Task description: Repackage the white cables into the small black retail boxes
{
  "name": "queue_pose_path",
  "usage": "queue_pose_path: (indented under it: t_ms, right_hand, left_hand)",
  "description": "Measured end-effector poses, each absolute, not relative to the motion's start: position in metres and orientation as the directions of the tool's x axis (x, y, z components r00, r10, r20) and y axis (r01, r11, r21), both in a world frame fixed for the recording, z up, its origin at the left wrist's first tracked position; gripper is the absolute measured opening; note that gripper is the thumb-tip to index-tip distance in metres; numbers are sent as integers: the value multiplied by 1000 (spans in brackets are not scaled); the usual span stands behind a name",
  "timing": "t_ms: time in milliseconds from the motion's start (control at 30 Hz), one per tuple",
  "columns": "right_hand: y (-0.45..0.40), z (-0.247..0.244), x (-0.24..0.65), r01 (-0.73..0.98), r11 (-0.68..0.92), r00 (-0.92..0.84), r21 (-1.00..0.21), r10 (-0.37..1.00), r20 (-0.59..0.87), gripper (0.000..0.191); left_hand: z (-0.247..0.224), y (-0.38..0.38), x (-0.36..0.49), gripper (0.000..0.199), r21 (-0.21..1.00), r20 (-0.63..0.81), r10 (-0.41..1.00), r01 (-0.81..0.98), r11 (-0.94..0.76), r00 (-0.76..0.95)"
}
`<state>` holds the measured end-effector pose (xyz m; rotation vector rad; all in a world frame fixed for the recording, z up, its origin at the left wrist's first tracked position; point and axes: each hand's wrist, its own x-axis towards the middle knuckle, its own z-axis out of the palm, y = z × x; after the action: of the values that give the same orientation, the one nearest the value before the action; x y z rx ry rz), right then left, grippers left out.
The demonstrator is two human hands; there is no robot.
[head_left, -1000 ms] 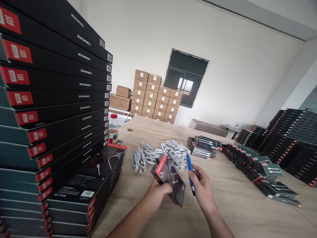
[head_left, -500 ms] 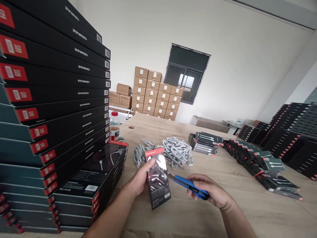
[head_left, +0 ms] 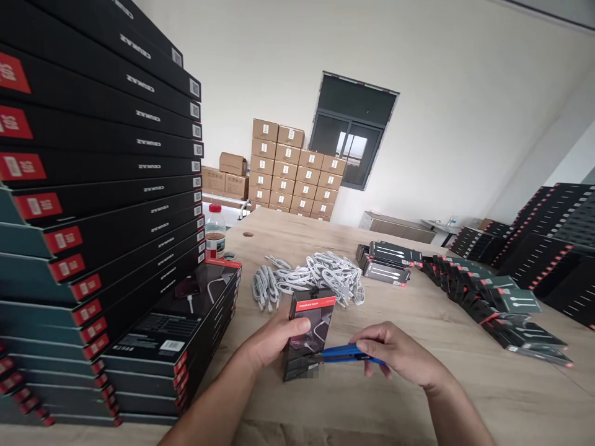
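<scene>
My left hand (head_left: 274, 339) grips a slim black cable box (head_left: 312, 322) by its left side, thumb across the printed front. The box stands tilted over the table, its red-banded top uppermost. In my right hand (head_left: 395, 353) is a blue utility knife (head_left: 344, 354), pointing left. The knife's tip meets or overlaps the lower right part of the box; whether it cuts in cannot be told. Just behind the box lies a heap of coiled grey-white cables (head_left: 325, 272), partly hidden by it.
A tall stack of black boxes (head_left: 116, 148) rises at the left, with a lower pile (head_left: 186, 328) beside it. A red-capped bottle (head_left: 215, 232) stands behind. Small packed boxes (head_left: 388, 263) and a fanned row (head_left: 506, 303) lie to the right on the wooden table (head_left: 362, 409).
The cable box has turned and shifted slightly right, showing its side. The knife has moved left and down to the box's lower part. The view has tilted a little.
</scene>
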<state>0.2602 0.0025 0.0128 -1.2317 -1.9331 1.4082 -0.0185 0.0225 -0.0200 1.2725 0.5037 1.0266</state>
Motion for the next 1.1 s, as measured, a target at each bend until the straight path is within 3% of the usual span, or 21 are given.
queue_pose_path:
  t_ms: [400,833,1100]
  right_hand:
    - [-8,12,218,501,182,-535,-846,834,-137,44]
    - [-8,16,223,542,222,-533,-810,836,-128,45]
    - [7,17,219,525,205,-612,-826,765,-199,41]
  left_hand:
    - [-18,16,-5,55,866,142,889,-489,102,436]
    - [-14,39,-6,41,685,-212,972,-694,222,102]
    - [-15,25,1,31,718,-123,941,-626,304,316]
